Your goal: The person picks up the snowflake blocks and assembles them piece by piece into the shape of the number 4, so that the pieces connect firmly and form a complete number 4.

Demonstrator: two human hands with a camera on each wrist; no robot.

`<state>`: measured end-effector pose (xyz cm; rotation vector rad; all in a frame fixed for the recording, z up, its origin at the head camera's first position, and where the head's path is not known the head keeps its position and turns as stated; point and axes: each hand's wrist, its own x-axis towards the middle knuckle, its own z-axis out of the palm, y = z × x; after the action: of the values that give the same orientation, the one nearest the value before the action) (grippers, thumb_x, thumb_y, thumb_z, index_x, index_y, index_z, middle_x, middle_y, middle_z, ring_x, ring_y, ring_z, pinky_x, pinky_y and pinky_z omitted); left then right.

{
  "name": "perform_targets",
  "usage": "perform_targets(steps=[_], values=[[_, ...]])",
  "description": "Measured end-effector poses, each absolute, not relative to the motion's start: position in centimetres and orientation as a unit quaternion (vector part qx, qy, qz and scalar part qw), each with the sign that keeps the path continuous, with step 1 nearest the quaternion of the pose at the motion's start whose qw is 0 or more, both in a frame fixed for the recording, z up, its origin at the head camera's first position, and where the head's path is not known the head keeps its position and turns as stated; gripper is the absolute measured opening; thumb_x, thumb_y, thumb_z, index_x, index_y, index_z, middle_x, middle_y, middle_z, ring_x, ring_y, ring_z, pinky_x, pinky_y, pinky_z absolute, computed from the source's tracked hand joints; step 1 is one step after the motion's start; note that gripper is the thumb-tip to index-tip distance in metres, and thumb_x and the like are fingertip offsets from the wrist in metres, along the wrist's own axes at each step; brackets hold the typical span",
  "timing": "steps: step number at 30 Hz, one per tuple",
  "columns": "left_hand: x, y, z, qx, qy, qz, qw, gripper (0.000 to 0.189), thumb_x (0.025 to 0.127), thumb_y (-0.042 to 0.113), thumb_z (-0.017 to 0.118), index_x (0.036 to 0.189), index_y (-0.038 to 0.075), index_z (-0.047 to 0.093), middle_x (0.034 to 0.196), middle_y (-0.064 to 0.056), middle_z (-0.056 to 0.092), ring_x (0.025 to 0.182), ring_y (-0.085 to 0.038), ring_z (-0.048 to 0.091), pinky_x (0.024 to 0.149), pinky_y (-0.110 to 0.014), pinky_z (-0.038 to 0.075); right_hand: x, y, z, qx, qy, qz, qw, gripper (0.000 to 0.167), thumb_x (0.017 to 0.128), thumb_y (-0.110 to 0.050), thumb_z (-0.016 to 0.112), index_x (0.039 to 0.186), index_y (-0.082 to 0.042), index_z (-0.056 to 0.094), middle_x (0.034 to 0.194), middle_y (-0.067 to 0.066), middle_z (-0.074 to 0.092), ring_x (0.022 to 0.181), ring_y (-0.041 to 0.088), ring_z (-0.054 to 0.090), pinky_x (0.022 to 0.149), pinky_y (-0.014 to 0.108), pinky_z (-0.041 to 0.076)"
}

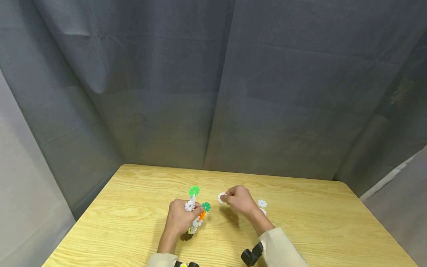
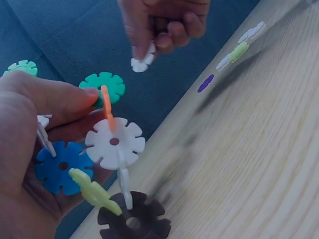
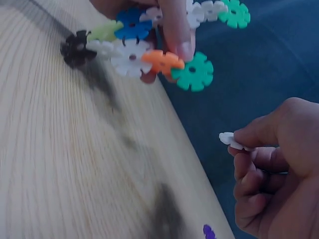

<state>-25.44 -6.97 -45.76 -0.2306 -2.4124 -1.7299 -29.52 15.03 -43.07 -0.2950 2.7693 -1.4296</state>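
My left hand (image 1: 179,218) grips a chain of interlocking plastic snowflake discs, held over the table. Its thumb presses by the dark green disc (image 2: 103,85), which is slotted to an orange disc (image 2: 107,108). From there the chain runs through a white disc (image 2: 102,149) to a black disc (image 2: 133,221) at the lowest point. A yellow-green disc (image 2: 94,191) joins that to a blue disc (image 2: 63,169) near the palm; a light green disc (image 1: 194,191) tops the far end. Right of the chain and apart from it, my right hand (image 1: 241,200) pinches a single white disc (image 3: 227,138) between thumb and finger.
Loose discs lie on the wooden table (image 1: 317,222) beyond the right forearm: white ones (image 1: 262,203), a yellow-green one (image 2: 239,51) and a purple one (image 2: 205,83). A dark grey curtain (image 1: 213,92) hangs behind the table's far edge.
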Motion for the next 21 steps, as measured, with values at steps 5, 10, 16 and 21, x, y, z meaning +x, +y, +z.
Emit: perform_targets(steps=[5, 10, 16, 21], values=[[-25.5, -6.8, -45.9, -0.082, -0.807, -0.58, 0.078, 0.008, 0.083, 0.012, 0.08, 0.079, 0.006, 0.077, 0.063, -0.006, 0.068, 0.048, -0.011, 0.056, 0.045, -0.024, 0.046, -29.0, 14.4, -42.3, -0.103, 0.873, -0.477, 0.005, 0.034, 0.088, -0.013, 0.069, 0.057, -0.009, 0.056, 0.049, -0.006, 0.04, 0.046, 0.008, 0.029, 0.045, 0.025, 0.025], [-25.5, -6.7, -45.8, -0.089, -0.805, -0.582, 0.076, 0.008, 0.083, 0.012, 0.079, 0.078, 0.006, 0.077, 0.063, -0.005, 0.068, 0.05, -0.013, 0.059, 0.047, -0.025, 0.049, -28.6, 13.9, -41.7, -0.097, 0.87, -0.483, 0.009, 0.031, 0.087, -0.015, 0.07, 0.058, -0.01, 0.058, 0.051, -0.005, 0.044, 0.046, 0.008, 0.031, 0.045, 0.025, 0.027], [-25.6, -6.6, -45.7, -0.094, -0.806, -0.58, 0.079, 0.007, 0.082, 0.011, 0.08, 0.077, 0.006, 0.077, 0.063, -0.005, 0.068, 0.05, -0.013, 0.059, 0.048, -0.025, 0.049, -28.4, 13.2, -41.5, -0.095, 0.864, -0.495, 0.008, 0.03, 0.087, -0.016, 0.069, 0.059, -0.009, 0.06, 0.052, -0.004, 0.045, 0.046, 0.009, 0.032, 0.046, 0.026, 0.029], [-25.6, -6.4, -45.8, -0.092, -0.81, -0.574, 0.076, 0.008, 0.082, 0.012, 0.08, 0.077, 0.007, 0.077, 0.062, -0.004, 0.068, 0.049, -0.009, 0.056, 0.047, -0.023, 0.046, -28.3, 12.6, -41.6, -0.099, 0.86, -0.501, 0.001, 0.027, 0.084, -0.014, 0.07, 0.06, -0.008, 0.062, 0.051, -0.005, 0.045, 0.046, 0.009, 0.032, 0.045, 0.026, 0.028]])
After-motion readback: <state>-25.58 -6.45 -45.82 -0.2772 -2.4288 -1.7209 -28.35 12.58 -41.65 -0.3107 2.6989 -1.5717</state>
